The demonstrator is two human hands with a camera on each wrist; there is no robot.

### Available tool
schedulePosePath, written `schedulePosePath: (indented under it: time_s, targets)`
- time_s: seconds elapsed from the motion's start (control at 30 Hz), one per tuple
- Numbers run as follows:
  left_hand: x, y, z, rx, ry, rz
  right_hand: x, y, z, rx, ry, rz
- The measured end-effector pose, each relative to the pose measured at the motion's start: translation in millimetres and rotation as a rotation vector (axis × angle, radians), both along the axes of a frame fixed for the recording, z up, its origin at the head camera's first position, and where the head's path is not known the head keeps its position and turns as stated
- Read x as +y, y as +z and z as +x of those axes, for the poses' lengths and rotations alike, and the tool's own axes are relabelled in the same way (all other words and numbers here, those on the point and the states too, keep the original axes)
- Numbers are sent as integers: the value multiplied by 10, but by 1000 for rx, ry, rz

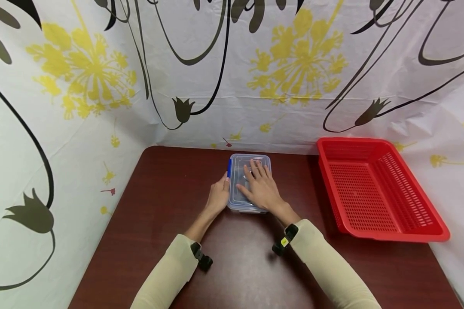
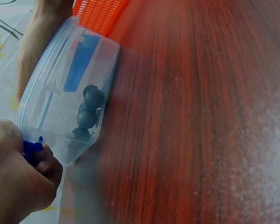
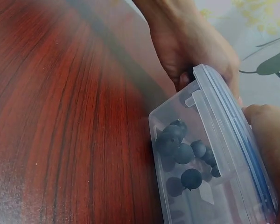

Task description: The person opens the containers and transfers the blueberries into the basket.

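Observation:
A clear plastic food container [image 1: 237, 171] with a lid stands on the table in the head view. My left hand [image 1: 218, 195] is at its left side, and in the left wrist view the fingers curl at a blue latch [image 2: 31, 150] under the lid's rim. Spread fingers of my right hand [image 1: 261, 189] rest flat on the lid. Through the clear wall, several dark round balls [image 3: 170, 140], some with a small tip, lie at the container's bottom. The lid sits on the container; part of it is hidden under the right hand.
A red perforated plastic basket [image 1: 394, 235] stands to the right on the dark wooden table [image 1: 170, 189]. White cloth [image 1: 216, 86] with yellow and dark plant prints hangs behind the table and along its sides.

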State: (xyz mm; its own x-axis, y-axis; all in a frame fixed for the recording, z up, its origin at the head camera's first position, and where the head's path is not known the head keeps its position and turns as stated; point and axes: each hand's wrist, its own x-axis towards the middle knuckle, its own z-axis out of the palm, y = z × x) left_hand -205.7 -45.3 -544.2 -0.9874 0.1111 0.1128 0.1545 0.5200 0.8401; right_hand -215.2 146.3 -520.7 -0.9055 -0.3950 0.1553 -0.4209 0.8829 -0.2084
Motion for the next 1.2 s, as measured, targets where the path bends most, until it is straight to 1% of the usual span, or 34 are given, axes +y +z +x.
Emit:
schedulePosePath:
  time_s: [0.2, 0.33, 0.43, 0.53, 0.73, 0.87, 1.0, 1.1, 1.2]
  targets:
    - [-32, -23, -5, -11, -15, 35, -5, -2, 2, -7, -4, 11]
    - [-47, -80, 7, -3, 23, 39, -5, -5, 12, -13, -9, 19]
    - [-51, -103, 17, 3, 52, 36, -2, -10, 14, -19, -9, 20]
    - [-50, -101, 10, 3, 50, 41, 2, -9, 13, -20, -12, 19]
    - [-56, -94, -21, -50, 63, 61, 0, -11, 5, 4, -7, 24]
    - [-68, -135, -23, -71, 64, 25, -8, -15, 11, 0, 0, 15]
    - [-76, -162, -14, -91, 60, 30, -6, -12, 19, 3, -2, 21]
    - [-82, -154, -17, -98, 60, 44, -1, -7, 17, 10, -5, 26]
    - [-93, -124, -17, -122, 60, 62, 1, -5, 10, 18, -2, 19]
